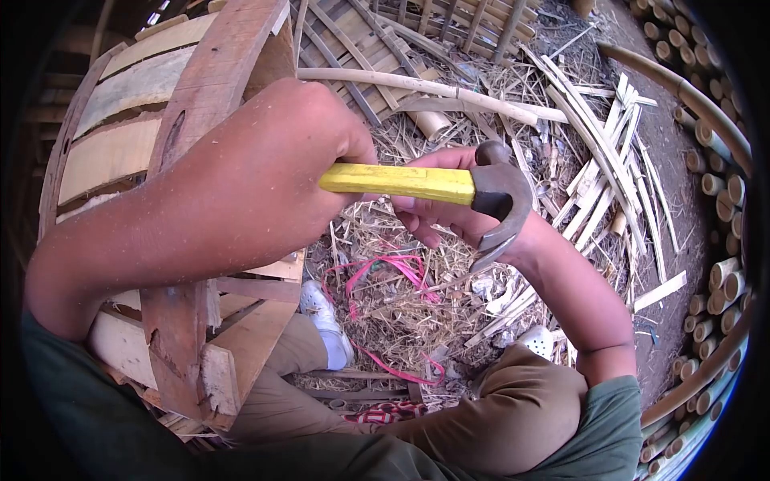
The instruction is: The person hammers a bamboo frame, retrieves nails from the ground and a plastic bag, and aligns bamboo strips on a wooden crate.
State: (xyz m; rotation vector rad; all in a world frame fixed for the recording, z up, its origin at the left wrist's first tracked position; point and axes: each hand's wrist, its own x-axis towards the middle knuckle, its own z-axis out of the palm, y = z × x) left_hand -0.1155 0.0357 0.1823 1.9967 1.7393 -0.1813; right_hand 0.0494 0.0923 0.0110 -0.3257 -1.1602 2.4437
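Note:
My left hand (301,156) is closed around the yellow handle of a claw hammer (409,183), whose dark metal head points to the right. Behind the handle is my right hand (433,215), its fingers curled and their tips close to my left hand. The hammer partly covers these fingers, and whatever they pinch is hidden. Under and beside my left forearm stands a wooden crate (132,152) of pale slats fixed to darker reddish planks.
Straw, shavings and a pink plastic ribbon (385,268) litter the ground between my feet. Pale split strips (609,160) lie at the right, with stacked bamboo poles (726,204) beyond. A long pole (417,84) and slatted panels (365,52) lie ahead.

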